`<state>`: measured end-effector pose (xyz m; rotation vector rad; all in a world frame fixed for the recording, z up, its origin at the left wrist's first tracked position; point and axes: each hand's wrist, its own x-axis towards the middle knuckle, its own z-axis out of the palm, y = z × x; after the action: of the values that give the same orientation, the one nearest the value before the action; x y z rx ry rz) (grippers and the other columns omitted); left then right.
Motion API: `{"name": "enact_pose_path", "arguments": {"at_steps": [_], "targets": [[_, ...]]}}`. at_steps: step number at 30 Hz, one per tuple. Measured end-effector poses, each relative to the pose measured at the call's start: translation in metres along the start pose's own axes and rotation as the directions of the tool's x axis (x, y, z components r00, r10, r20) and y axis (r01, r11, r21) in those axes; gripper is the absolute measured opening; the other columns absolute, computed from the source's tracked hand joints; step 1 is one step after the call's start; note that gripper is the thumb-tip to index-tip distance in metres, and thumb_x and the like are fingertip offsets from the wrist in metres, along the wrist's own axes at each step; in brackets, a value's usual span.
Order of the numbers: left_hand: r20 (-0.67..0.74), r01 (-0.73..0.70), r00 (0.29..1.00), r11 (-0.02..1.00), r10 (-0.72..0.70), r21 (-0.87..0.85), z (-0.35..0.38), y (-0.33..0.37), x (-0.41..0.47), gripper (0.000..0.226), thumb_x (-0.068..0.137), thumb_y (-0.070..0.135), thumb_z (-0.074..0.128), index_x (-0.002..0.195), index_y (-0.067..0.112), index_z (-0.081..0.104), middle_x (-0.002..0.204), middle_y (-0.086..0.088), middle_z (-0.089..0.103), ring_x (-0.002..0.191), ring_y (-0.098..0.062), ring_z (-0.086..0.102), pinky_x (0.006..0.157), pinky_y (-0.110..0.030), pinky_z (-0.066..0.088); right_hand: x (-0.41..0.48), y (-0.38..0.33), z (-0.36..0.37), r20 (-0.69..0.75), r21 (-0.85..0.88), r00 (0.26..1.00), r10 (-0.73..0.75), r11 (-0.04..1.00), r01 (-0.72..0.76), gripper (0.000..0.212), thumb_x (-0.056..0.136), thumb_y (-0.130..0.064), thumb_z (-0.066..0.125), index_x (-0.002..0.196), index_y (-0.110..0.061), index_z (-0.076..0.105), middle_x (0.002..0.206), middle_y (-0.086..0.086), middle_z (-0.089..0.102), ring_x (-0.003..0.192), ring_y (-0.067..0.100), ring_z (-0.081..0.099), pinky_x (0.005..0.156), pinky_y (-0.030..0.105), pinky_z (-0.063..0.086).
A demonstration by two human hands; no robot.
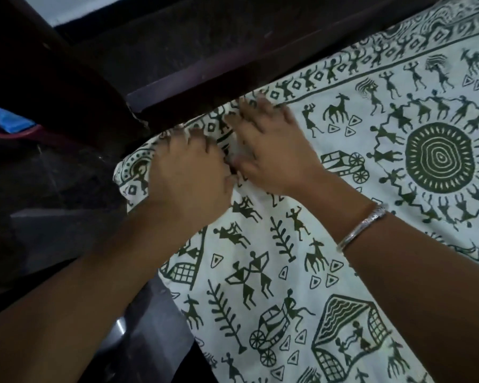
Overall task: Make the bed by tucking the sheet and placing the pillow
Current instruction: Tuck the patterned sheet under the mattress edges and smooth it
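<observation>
A white sheet (329,230) printed with dark green folk figures covers the bed. Both hands work at its far left corner, against the dark wooden headboard rail (205,87). My left hand (188,178) is closed, knuckles up, bunching the sheet's corner fabric at the mattress edge. My right hand (271,150) lies just to its right, fingers spread and blurred, pressing the sheet's patterned border toward the rail. A silver bangle (362,228) circles the right wrist. No pillow is in view.
The dark bed frame and post (67,64) rise at the upper left. A blue object (11,123) shows beyond it. A dark floor (53,217) lies left of the bed, and a glossy dark side panel (150,335) runs below the sheet's hanging edge.
</observation>
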<state>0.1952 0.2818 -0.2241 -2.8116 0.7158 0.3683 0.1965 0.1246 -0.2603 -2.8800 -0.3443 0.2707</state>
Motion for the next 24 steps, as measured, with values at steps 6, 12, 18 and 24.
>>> {"name": "enact_pose_path", "arguments": {"at_steps": [6,12,18,24], "targets": [[-0.099,-0.298,0.954,0.935,0.284,-0.19,-0.026,0.083,0.053,0.073,0.088,0.046,0.046,0.145,0.006,0.024,0.149,-0.017,0.03,0.138,-0.034,0.024,0.114,-0.044,0.023,-0.048,0.083,-0.009,-0.197,0.047,0.872,0.447,0.893,-0.448,0.064,0.094,-0.044,0.041,0.147,-0.012,0.027,0.155,0.017,0.022,0.144,0.035,0.011,0.114,0.054,0.006],[-0.16,-0.573,0.819,0.799,0.55,-0.186,-0.031,0.174,0.123,0.078,0.093,0.05,0.042,0.15,0.008,0.008,0.157,-0.015,0.008,0.144,-0.033,0.004,0.117,-0.046,0.009,-0.104,0.164,-0.001,-0.1,0.085,0.62,0.778,0.628,-0.774,0.068,0.095,-0.05,0.036,0.15,-0.017,0.013,0.157,0.019,0.004,0.144,0.039,-0.001,0.113,0.058,0.004],[-0.066,-0.478,0.875,0.877,0.48,0.043,-0.026,0.184,0.183,0.09,0.086,0.073,0.017,0.15,0.014,-0.004,0.158,-0.013,-0.009,0.142,-0.045,-0.003,0.114,-0.056,0.001,-0.103,0.184,0.012,-0.022,0.048,0.605,0.796,0.606,-0.794,0.072,0.092,-0.062,0.02,0.15,-0.029,-0.004,0.157,0.018,-0.012,0.141,0.044,-0.013,0.111,0.06,-0.004],[-0.204,-0.591,0.789,0.806,0.579,0.001,-0.055,0.226,0.201,0.062,0.094,0.037,0.039,0.146,0.007,0.022,0.154,-0.02,0.016,0.14,-0.04,0.016,0.114,-0.05,0.017,-0.097,0.206,0.0,-0.039,0.133,0.737,0.675,0.734,-0.666,0.067,0.089,-0.064,0.017,0.149,-0.04,0.004,0.16,0.005,-0.007,0.143,0.038,-0.013,0.108,0.066,-0.008]]}}
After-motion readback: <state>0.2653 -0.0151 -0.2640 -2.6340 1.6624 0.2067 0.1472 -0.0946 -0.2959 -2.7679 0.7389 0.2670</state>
